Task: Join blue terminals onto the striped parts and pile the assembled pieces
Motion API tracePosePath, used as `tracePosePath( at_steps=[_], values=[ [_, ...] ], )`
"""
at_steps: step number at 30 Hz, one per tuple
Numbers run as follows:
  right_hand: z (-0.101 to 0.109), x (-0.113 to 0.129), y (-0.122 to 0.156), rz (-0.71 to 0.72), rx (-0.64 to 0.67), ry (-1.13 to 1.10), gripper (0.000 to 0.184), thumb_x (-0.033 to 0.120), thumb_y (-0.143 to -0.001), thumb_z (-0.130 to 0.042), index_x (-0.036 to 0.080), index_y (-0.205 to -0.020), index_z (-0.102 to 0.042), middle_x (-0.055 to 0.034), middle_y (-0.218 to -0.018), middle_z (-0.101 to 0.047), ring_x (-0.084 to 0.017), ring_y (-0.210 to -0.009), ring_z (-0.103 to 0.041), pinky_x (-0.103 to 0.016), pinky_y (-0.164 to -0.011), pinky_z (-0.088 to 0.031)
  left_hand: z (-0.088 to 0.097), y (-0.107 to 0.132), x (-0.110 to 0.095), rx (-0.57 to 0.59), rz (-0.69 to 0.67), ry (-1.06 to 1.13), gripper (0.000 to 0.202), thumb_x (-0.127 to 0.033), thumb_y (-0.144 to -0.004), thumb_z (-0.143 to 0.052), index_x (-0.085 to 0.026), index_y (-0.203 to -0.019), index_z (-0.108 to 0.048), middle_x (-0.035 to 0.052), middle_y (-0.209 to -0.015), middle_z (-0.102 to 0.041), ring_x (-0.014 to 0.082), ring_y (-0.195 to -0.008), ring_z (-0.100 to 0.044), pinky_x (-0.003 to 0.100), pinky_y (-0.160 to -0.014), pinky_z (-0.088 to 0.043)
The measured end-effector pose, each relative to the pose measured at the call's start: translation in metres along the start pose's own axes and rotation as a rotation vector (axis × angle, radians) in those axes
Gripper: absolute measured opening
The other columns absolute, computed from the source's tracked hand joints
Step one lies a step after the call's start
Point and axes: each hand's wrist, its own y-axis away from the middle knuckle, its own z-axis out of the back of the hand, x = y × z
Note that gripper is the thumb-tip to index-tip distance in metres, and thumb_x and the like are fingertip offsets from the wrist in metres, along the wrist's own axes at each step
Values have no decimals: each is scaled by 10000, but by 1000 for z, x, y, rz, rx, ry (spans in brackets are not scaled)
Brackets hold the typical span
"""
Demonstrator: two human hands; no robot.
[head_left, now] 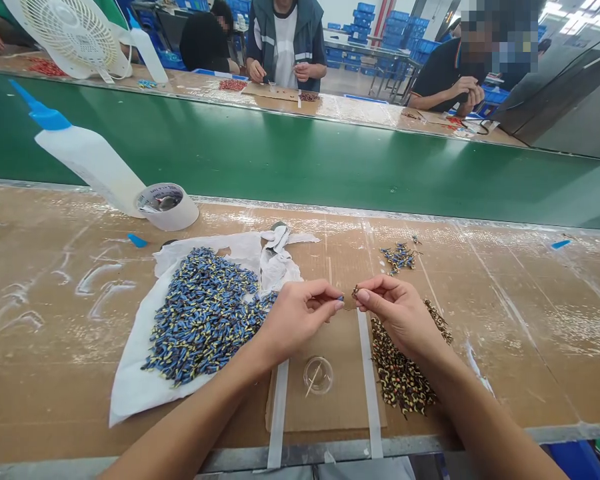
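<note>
My left hand [303,313] pinches a small blue piece [340,299] between thumb and fingertips. Facing it, my right hand [397,307] pinches a tiny dark-and-yellow piece [355,292]; the two pieces are close together but apart. Left of my left hand, a large heap of small blue, black and yellow pieces [205,313] lies on white paper [130,390]. Under my right forearm spreads a pile of black-and-yellow pieces [403,380]. Below my hands, a clear round dish [325,387] with a thin wooden stick [313,381] rests on a cardboard sheet [330,417].
A white bottle with a blue nozzle [90,160] leans beside a tape roll [180,212]. Beyond my right hand lies a small blue-and-yellow cluster [399,257]. A green belt [300,150] separates my table from the far bench, where people work near a fan [75,33].
</note>
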Motion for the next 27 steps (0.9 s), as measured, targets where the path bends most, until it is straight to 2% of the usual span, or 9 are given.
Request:
tracePosePath(
  at_steps=[5,10,13,15,21,27],
  values=[
    [-5,-4,-1,30,16,-2,94,273,-778,-731,198,-812,-687,27,-698,-642,-75,-658,-557,-217,-656,-444,-5,2,-1,-15,-38,-53,163,-245,-855,-576,-133,-902,-684,45,-801,-685,116,-680,-577,254,-648,-497],
    [-6,-3,0,57,8,109,94,271,-788,-721,189,-815,-684,13,-721,-660,-90,-679,-584,-232,-669,-467,-6,2,-1,-24,-26,-61,176,-260,-872,-568,-134,-902,-686,25,-748,-676,107,-635,-566,237,-603,-470],
    [-8,0,3,78,-1,185,99,279,-792,-715,189,-814,-682,8,-723,-663,-98,-681,-594,-237,-664,-477,-6,2,0,-44,-56,-138,173,-264,-882,-568,-149,-871,-696,7,-698,-664,102,-605,-555,228,-570,-438],
    [-9,1,5,101,-5,218,100,283,-798,-707,190,-816,-678,4,-729,-661,-105,-685,-596,-242,-659,-479,-6,2,2,-81,-112,-225,163,-252,-883,-574,-155,-848,-701,-3,-671,-660,96,-578,-540,225,-553,-414],
    [-14,-5,9,171,-9,254,81,268,-822,-677,191,-834,-652,-20,-824,-641,-136,-772,-598,-278,-708,-482,-3,4,4,-198,-408,-540,125,-186,-869,-598,-124,-806,-685,24,-705,-655,111,-613,-550,237,-573,-394],
    [-16,-5,11,209,42,261,98,245,-862,-625,188,-784,-611,8,-733,-555,-114,-688,-523,-253,-632,-430,-2,5,3,-220,-483,-607,112,-152,-866,-588,-127,-777,-651,13,-675,-622,112,-589,-523,235,-552,-381]
  ],
)
